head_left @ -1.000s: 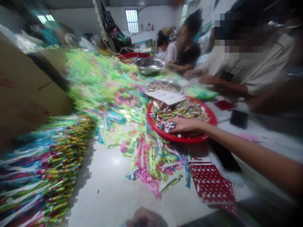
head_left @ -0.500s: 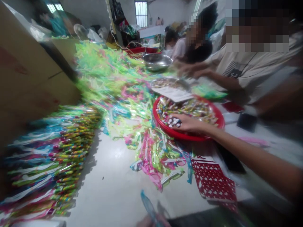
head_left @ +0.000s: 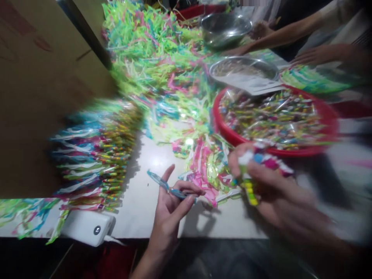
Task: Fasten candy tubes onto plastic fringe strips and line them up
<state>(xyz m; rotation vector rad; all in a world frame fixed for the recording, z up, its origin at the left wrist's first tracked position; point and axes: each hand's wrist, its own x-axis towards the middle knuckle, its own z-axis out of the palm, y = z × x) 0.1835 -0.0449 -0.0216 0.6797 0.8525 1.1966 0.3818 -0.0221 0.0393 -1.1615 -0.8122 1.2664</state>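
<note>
My left hand (head_left: 170, 213) pinches a translucent blue plastic piece (head_left: 158, 179), shaped like toy glasses, between thumb and fingers above the white table. To its right, my right hand (head_left: 276, 190), smeared by motion, is closed round a bunch of slim packets of coloured pellets (head_left: 250, 192) in yellow, white, blue and purple. It is in front of a red basin (head_left: 228, 131) heaped with similar packets (head_left: 270, 124). Between the hands and the basin lie loose pink and green plastic pieces (head_left: 203, 166).
Finished-looking packets with plastic pieces (head_left: 107, 162) lie in a row beside a cardboard box (head_left: 43, 97). A white power bank (head_left: 87, 226) with a cable sits at the table edge. Metal bowls (head_left: 226, 29) and a bright green heap (head_left: 145, 42) stand behind. Another person's hands (head_left: 322, 54) are at right.
My right hand has come out of the red basin toward me with a bunch of packets. My left hand has risen further into view with the blue piece. The view has tilted down.
</note>
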